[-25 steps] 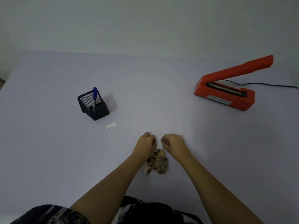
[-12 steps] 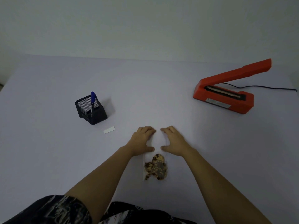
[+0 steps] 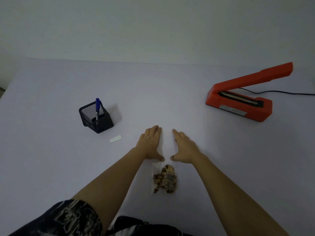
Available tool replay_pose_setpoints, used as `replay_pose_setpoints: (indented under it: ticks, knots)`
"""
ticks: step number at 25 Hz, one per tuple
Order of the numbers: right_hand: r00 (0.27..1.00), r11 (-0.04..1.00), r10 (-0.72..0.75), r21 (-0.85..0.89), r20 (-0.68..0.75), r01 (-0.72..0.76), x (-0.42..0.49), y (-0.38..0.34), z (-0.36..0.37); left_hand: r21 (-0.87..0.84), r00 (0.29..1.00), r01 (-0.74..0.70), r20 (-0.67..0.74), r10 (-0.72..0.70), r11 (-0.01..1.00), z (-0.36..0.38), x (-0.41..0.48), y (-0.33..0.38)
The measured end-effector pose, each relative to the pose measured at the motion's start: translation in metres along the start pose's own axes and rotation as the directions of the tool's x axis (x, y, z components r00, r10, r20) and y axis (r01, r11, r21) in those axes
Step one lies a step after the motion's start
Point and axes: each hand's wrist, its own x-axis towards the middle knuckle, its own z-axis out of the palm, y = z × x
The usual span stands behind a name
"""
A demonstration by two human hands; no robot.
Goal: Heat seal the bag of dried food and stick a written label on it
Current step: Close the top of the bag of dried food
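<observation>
I have my left hand (image 3: 150,143) and right hand (image 3: 185,147) flat, fingers straight, on the upper end of the clear plastic bag of brown dried food (image 3: 164,180).

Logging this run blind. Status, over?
Left hand, right hand open, pressing bag top flat. Bag not yet at sealer. Sealer arm raised, far right.

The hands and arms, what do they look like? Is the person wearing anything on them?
The left hand and the right hand are bare: no gloves, rings or watch show. Both forearms are bare too. Above the left elbow starts a dark short sleeve with a pale scribbly print.
</observation>
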Motion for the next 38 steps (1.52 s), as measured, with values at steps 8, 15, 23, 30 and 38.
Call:
replay_pose_setpoints:
  ticks: [8, 15, 23, 30, 38]
  knots:
    - [0.933, 0.972, -0.236, -0.054, -0.27, 0.23, -0.031, 0.004, 0.034, -0.188, 0.949, -0.141, -0.306, 0.079, 0.972, 0.047, -0.038, 0.003]
    - [0.958, 0.979, -0.193, -0.102, -0.211, 0.174, -0.026, 0.003, 0.027, -0.136, 0.98, -0.148, -0.151, 0.127, 0.98, 0.034, -0.027, -0.008]
    - [0.993, 0.969, -0.116, -0.224, -0.03, 0.107, -0.009, -0.003, 0.0, 0.03, 0.985, -0.171, 0.015, 0.171, 0.985, 0.011, -0.009, -0.012]
    - [0.996, 0.968, -0.085, -0.237, 0.022, 0.088, -0.005, -0.007, -0.003, 0.081, 0.99, -0.138, 0.055, 0.133, 0.987, 0.004, -0.006, -0.009]
    - [0.957, 0.98, -0.179, -0.131, -0.227, 0.152, -0.028, 0.001, 0.021, 0.026, 0.96, -0.202, -0.193, 0.203, 0.979, 0.034, -0.033, -0.009]
